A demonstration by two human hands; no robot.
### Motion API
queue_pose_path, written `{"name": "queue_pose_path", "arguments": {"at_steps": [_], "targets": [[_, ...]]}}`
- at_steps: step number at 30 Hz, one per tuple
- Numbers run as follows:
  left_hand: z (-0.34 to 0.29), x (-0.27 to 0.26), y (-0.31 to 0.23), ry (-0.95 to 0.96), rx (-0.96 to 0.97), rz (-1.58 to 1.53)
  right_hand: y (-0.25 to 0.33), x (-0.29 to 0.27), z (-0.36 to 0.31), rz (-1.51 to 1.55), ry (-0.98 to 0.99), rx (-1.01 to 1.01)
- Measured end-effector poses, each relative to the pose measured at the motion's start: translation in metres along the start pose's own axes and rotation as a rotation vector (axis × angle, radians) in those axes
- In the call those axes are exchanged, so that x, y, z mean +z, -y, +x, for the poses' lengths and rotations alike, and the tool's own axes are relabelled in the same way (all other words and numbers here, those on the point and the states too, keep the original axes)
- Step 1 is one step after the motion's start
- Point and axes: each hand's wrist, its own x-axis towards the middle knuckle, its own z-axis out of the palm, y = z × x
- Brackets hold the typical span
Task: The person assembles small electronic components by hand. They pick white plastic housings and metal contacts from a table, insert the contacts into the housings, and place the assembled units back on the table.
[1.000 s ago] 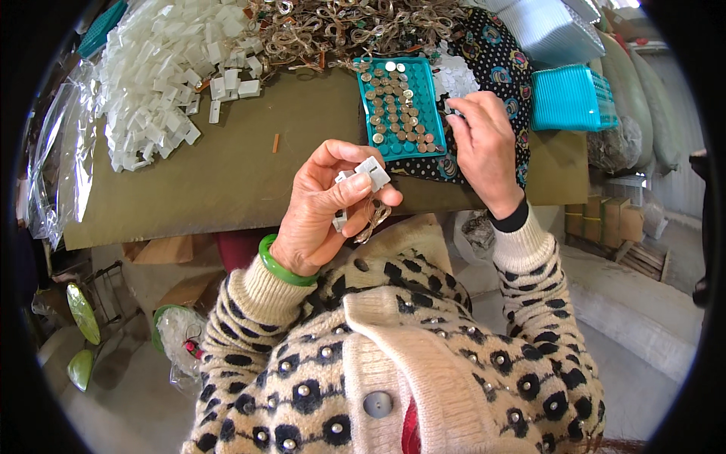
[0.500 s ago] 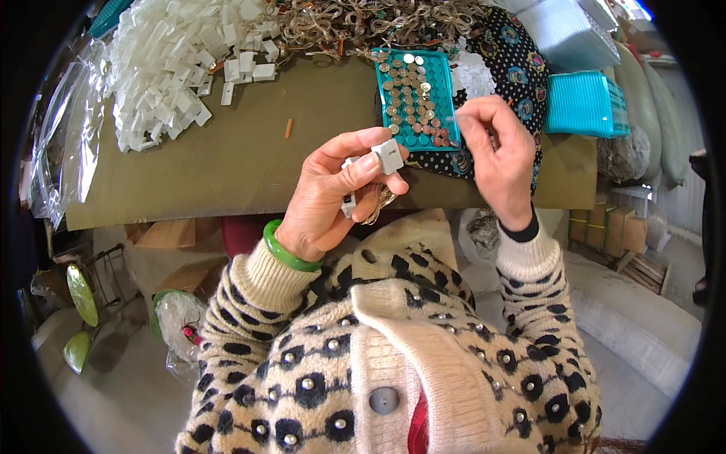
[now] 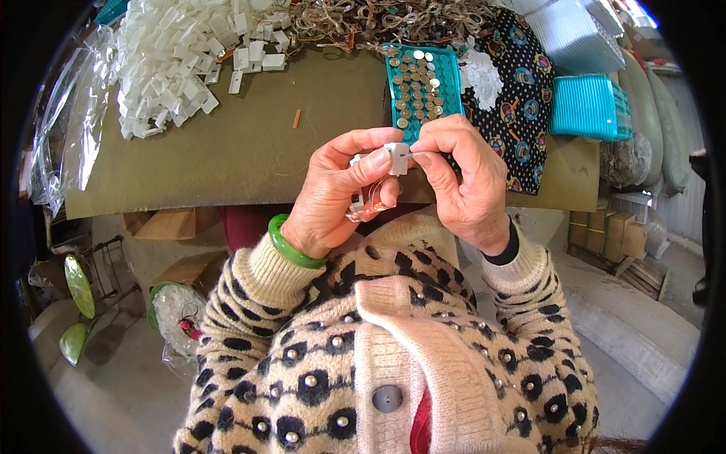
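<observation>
My left hand (image 3: 325, 181) is closed around a small white plastic case (image 3: 398, 160), held between thumb and fingers with its slotted face toward the right. Lower in the same hand sits another white piece, with thin wire (image 3: 372, 193) looping below it; orange-red glints show on the fingers there. Pinched in my right hand (image 3: 470, 185) is a thin pale strip (image 3: 415, 154), its end at the slot of the case. Beyond my hands, a teal tray (image 3: 451, 64) holds rows of round silvery button cells; my right hand hides its near end.
A heap of white cases (image 3: 170, 64) covers the table's far left. Tangled wire bundles (image 3: 370, 21) lie along the back. Right of the tray are pale thin pieces (image 3: 481, 76) on a dotted black cloth (image 3: 522, 113), then stacked teal trays (image 3: 590, 107). An orange strip (image 3: 296, 119) lies mid-table.
My right hand has moved left and down from beside the tray to the white case, bringing the pale strip to it. My left hand still holds the case.
</observation>
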Motion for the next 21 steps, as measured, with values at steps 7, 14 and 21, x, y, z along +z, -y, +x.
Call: {"name": "queue_pose_path", "arguments": {"at_steps": [7,14,21], "targets": [[0.0,0.0,0.0,0.076,-0.011,-0.028,0.005,0.004,-0.002,0.004,-0.097,-0.009],[0.001,-0.003,0.007,-0.016,0.04,0.024,0.004,0.004,-0.001,-0.074,-0.086,-0.054],[-0.001,0.004,0.003,-0.056,0.013,0.011,0.005,0.003,-0.004,-0.06,-0.09,-0.044]]}}
